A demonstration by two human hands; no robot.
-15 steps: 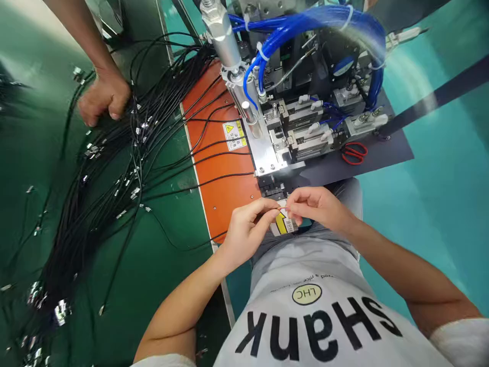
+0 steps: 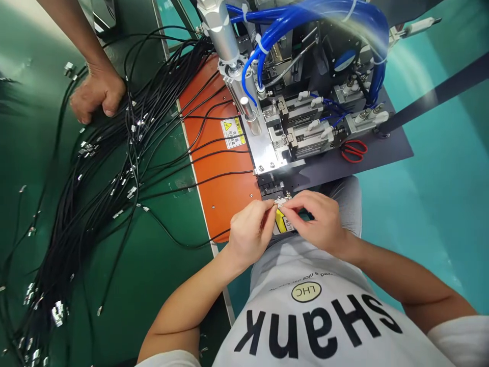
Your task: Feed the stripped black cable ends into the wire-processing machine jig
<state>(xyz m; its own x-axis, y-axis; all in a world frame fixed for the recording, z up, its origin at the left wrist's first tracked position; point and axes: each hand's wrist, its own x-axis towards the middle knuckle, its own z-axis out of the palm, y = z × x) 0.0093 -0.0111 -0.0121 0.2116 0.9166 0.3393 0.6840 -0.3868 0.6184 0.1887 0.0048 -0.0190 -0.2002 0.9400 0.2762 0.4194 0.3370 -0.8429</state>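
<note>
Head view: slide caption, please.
Black cable running to the left hand, right hand close by, beside a machine.

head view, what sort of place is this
Likely a factory workshop: there is a silver metal machine with thick glossy blue tubes, a large heap of thin black cables with shiny metallic ends on a green tabletop, and a rectangular yellow-and-white warning label on a flat orange panel.

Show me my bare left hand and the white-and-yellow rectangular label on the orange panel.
Bare left hand [image 2: 249, 229], head view: middle, on its back.
White-and-yellow rectangular label [image 2: 233, 133], head view: its centre.
</note>
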